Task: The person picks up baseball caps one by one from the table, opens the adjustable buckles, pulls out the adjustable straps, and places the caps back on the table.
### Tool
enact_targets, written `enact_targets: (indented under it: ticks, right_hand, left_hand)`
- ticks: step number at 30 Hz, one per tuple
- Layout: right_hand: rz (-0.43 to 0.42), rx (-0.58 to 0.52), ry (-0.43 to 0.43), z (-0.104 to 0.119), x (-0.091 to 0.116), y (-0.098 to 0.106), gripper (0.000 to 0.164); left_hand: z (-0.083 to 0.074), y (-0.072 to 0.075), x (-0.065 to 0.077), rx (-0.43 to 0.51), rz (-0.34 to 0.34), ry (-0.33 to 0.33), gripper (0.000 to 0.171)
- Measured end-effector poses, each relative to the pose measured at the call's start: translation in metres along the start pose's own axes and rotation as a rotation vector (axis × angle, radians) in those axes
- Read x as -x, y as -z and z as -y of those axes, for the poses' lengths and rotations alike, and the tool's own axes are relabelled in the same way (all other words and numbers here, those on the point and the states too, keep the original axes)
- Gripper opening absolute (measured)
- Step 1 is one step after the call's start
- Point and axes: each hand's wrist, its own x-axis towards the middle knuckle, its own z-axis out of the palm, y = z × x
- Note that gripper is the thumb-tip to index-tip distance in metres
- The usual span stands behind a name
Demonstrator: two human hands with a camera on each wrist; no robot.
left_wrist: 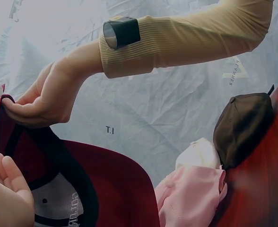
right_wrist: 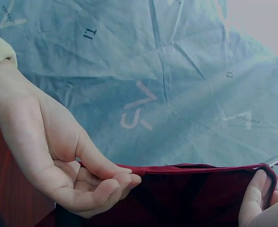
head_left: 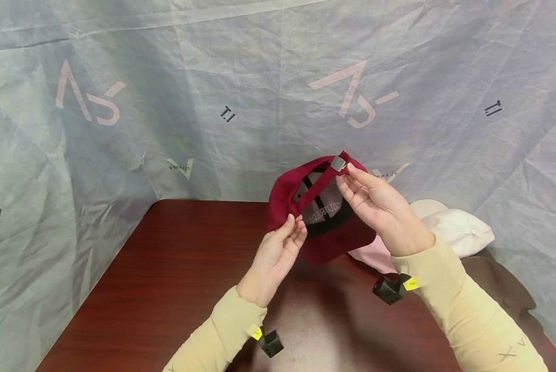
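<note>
A dark red baseball cap [head_left: 282,194] is held up over the table, its back opening and inside turned toward me. Its strap [head_left: 317,191] runs slantwise across the opening to a square metal buckle [head_left: 338,164]. My left hand [head_left: 278,253] pinches the lower left end of the strap between thumb and fingers. By the buckle, my right hand [head_left: 375,201] pinches the other end at the cap's edge. Pale lettering shows on the inside front panel. In the right wrist view the strap stretches nearly level between the left hand [right_wrist: 77,156] and the right thumb [right_wrist: 255,194].
Behind the right forearm, a white cap [head_left: 463,232], a pink cap [head_left: 375,256] and a dark brown cap [head_left: 498,284] lie together on the right side of the reddish-brown table [head_left: 175,274]. A grey printed cloth [head_left: 240,62] hangs around the back and sides.
</note>
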Motion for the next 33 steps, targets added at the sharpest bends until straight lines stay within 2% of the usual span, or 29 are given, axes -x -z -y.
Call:
enact_targets:
  ticks: [6, 14, 19, 30, 33]
  right_hand:
    - [0.023, -0.048, -0.001, 0.004, 0.003, -0.001, 0.008]
    - [0.008, -0.078, -0.021, 0.005, 0.004, 0.003, 0.016]
    - [0.021, -0.064, -0.014, 0.004, 0.004, 0.006, 0.012]
    - [0.045, -0.026, -0.025, 0.003, 0.002, 0.007, 0.007]
    - [0.048, -0.037, -0.018, 0.006, 0.003, 0.006, 0.006]
  left_hand:
    - [-0.001, 0.004, 0.0, -0.033, 0.023, 0.0, 0.034]
    - [0.0, 0.013, -0.001, -0.071, 0.056, 0.017, 0.04]
    - [-0.004, 0.018, -0.001, -0.112, 0.087, 0.031, 0.041]
    - [-0.018, 0.026, 0.002, -0.233, 0.082, 0.062, 0.039]
    - [-0.02, 0.027, 0.001, -0.261, 0.107, 0.088, 0.041]
